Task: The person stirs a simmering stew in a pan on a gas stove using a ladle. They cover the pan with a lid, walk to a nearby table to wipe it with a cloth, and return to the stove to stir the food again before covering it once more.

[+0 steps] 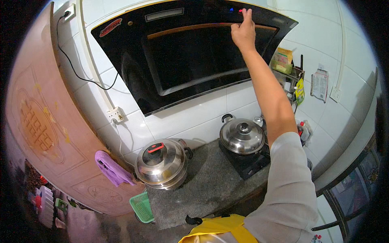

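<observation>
My right hand [244,30] is raised to the top edge of a black glass range hood [194,57]. Two fingers are extended at the hood's control strip, by a lit red indicator [240,11]; a blue light [231,9] glows just left of it. Nothing is held in this hand. My left hand is out of view. Below the hood, a lidded stainless steel pot [242,135] sits on a black cooker [250,167]. Farther left stands a larger steel steamer pot [161,165], its lid on, with a red-and-black knob.
Both pots rest along a grey stone counter [194,194]. A green plastic basket [142,208] is at its left end. Beside it, a purple towel [114,168] hangs near a carved wooden panel [73,176]. Condiment bottles [304,133] and a rack [293,73] line the right wall.
</observation>
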A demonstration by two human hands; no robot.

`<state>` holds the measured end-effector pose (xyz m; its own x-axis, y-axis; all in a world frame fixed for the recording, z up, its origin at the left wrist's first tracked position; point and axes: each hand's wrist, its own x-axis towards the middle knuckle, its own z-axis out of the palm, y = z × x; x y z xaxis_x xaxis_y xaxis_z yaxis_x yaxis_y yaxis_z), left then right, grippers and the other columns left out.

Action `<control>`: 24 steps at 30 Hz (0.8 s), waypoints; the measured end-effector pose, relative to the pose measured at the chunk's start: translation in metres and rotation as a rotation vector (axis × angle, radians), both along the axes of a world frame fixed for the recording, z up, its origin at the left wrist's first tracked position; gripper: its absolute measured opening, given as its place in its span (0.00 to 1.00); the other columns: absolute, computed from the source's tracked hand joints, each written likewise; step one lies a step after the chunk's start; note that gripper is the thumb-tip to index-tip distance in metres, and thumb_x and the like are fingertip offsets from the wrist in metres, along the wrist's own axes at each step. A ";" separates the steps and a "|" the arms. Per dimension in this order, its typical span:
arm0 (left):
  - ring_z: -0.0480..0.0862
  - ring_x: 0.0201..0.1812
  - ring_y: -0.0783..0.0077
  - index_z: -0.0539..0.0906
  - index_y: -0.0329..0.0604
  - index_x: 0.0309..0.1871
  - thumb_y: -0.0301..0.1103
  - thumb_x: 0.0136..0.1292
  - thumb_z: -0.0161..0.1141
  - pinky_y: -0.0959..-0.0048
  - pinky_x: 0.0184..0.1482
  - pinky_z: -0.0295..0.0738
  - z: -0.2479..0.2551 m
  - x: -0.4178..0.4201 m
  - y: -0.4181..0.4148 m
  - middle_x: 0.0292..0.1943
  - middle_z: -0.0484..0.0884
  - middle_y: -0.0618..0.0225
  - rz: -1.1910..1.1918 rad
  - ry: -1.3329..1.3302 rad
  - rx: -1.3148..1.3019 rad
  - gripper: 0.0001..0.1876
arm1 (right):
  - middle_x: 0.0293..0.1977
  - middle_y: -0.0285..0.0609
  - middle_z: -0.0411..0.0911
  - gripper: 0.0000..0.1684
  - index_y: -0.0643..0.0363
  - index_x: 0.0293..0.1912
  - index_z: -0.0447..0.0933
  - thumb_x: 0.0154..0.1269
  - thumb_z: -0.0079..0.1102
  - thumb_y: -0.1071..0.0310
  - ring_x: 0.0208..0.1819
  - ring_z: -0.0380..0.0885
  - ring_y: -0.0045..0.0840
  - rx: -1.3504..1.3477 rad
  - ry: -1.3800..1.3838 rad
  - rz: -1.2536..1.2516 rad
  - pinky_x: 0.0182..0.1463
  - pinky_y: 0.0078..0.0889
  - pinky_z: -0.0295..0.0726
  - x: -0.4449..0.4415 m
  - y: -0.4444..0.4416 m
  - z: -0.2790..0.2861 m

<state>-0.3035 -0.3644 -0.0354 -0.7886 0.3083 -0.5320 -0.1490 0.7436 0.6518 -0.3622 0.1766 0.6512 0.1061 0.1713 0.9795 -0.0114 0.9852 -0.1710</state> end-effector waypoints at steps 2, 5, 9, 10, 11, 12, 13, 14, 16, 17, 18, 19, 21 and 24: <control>0.83 0.30 0.58 0.84 0.49 0.25 0.55 0.60 0.49 0.61 0.37 0.77 0.000 0.002 0.001 0.25 0.83 0.61 0.000 0.002 -0.003 0.22 | 0.66 0.51 0.57 0.46 0.68 0.69 0.39 0.58 0.51 0.66 0.65 0.56 0.48 -0.053 -0.042 0.013 0.66 0.43 0.60 -0.002 0.000 0.004; 0.83 0.30 0.58 0.84 0.49 0.24 0.55 0.60 0.49 0.60 0.37 0.77 -0.002 0.004 -0.003 0.25 0.83 0.61 0.012 -0.001 -0.006 0.22 | 0.69 0.42 0.53 0.43 0.59 0.71 0.41 0.62 0.50 0.64 0.64 0.60 0.45 -0.152 -0.062 0.121 0.64 0.42 0.61 0.002 -0.001 0.003; 0.83 0.29 0.58 0.84 0.49 0.23 0.56 0.60 0.49 0.60 0.37 0.77 -0.010 0.012 -0.012 0.24 0.83 0.61 0.032 -0.010 -0.015 0.23 | 0.67 0.43 0.58 0.42 0.59 0.70 0.45 0.61 0.51 0.63 0.63 0.64 0.43 -0.166 0.013 0.157 0.64 0.39 0.62 0.009 -0.006 -0.005; 0.83 0.29 0.57 0.84 0.48 0.23 0.56 0.60 0.49 0.60 0.37 0.77 -0.011 0.014 -0.018 0.23 0.83 0.61 0.040 -0.009 -0.020 0.23 | 0.66 0.45 0.60 0.41 0.60 0.69 0.48 0.60 0.51 0.63 0.63 0.64 0.43 -0.159 0.059 0.187 0.64 0.38 0.62 0.009 -0.011 -0.006; 0.83 0.29 0.57 0.84 0.48 0.22 0.56 0.60 0.49 0.60 0.37 0.77 -0.015 0.016 -0.025 0.23 0.83 0.61 0.052 -0.006 -0.023 0.24 | 0.62 0.48 0.65 0.40 0.62 0.68 0.51 0.59 0.53 0.63 0.61 0.67 0.41 -0.082 0.144 0.155 0.64 0.35 0.63 -0.002 0.001 -0.004; 0.83 0.28 0.57 0.84 0.48 0.22 0.56 0.60 0.49 0.60 0.37 0.77 -0.021 0.025 -0.038 0.23 0.83 0.61 0.074 -0.006 -0.034 0.24 | 0.59 0.48 0.68 0.37 0.63 0.66 0.54 0.59 0.53 0.65 0.58 0.69 0.38 -0.059 0.150 0.087 0.63 0.34 0.64 -0.006 0.010 -0.003; 0.83 0.28 0.57 0.83 0.48 0.22 0.56 0.60 0.49 0.60 0.37 0.76 -0.029 0.028 -0.054 0.23 0.83 0.61 0.086 0.009 -0.045 0.24 | 0.56 0.47 0.71 0.34 0.65 0.63 0.58 0.58 0.53 0.67 0.56 0.71 0.35 -0.035 0.159 0.026 0.62 0.32 0.66 -0.007 0.016 -0.004; 0.83 0.28 0.57 0.83 0.48 0.21 0.56 0.60 0.49 0.60 0.37 0.76 -0.036 0.045 -0.078 0.22 0.83 0.61 0.125 0.009 -0.068 0.24 | 0.53 0.46 0.73 0.30 0.66 0.60 0.62 0.58 0.52 0.69 0.54 0.72 0.32 -0.044 0.222 0.185 0.60 0.31 0.67 -0.011 -0.001 -0.009; 0.83 0.28 0.57 0.83 0.48 0.21 0.56 0.60 0.49 0.60 0.37 0.76 -0.067 0.077 -0.114 0.22 0.83 0.61 0.132 -0.011 -0.107 0.25 | 0.47 0.46 0.76 0.24 0.67 0.53 0.67 0.53 0.53 0.76 0.48 0.74 0.30 -0.001 0.277 0.459 0.54 0.32 0.73 -0.002 -0.012 -0.023; 0.83 0.28 0.57 0.83 0.48 0.20 0.57 0.60 0.49 0.60 0.37 0.76 -0.085 0.094 -0.129 0.22 0.83 0.61 0.126 -0.015 -0.119 0.25 | 0.49 0.50 0.75 0.25 0.67 0.54 0.66 0.55 0.52 0.77 0.49 0.74 0.32 -0.070 0.126 0.637 0.53 0.32 0.74 0.020 -0.045 -0.025; 0.83 0.27 0.57 0.83 0.48 0.20 0.57 0.60 0.49 0.60 0.37 0.76 -0.098 0.114 -0.148 0.21 0.82 0.61 0.128 -0.021 -0.152 0.25 | 0.51 0.54 0.73 0.26 0.69 0.57 0.62 0.57 0.53 0.77 0.50 0.74 0.35 -0.132 0.232 0.833 0.53 0.34 0.75 0.022 -0.078 -0.043; 0.83 0.27 0.57 0.83 0.48 0.20 0.57 0.60 0.49 0.60 0.37 0.76 -0.107 0.143 -0.174 0.21 0.82 0.61 0.165 -0.039 -0.196 0.25 | 0.53 0.58 0.71 0.28 0.70 0.59 0.57 0.61 0.52 0.76 0.52 0.73 0.38 -0.104 0.217 0.915 0.52 0.35 0.77 0.028 -0.136 -0.068; 0.83 0.27 0.56 0.83 0.48 0.19 0.57 0.60 0.49 0.60 0.37 0.76 -0.127 0.183 -0.210 0.20 0.82 0.61 0.239 -0.094 -0.274 0.26 | 0.55 0.63 0.68 0.26 0.70 0.60 0.56 0.64 0.50 0.76 0.52 0.73 0.38 -0.169 0.151 1.032 0.52 0.33 0.77 0.030 -0.211 -0.116; 0.83 0.30 0.55 0.84 0.46 0.21 0.57 0.60 0.49 0.58 0.39 0.76 -0.119 0.234 -0.234 0.24 0.83 0.59 0.629 -0.042 -0.245 0.25 | 0.55 0.59 0.70 0.28 0.68 0.62 0.58 0.64 0.50 0.71 0.44 0.75 0.30 -0.178 -0.071 1.149 0.44 0.29 0.74 0.023 -0.319 -0.199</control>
<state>-0.0693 -0.5981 -0.1545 -0.7555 -0.3361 -0.5624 -0.6234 0.6328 0.4593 -0.3397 -0.1429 0.4525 -0.2549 0.2672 0.9293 -0.8667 0.3630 -0.3421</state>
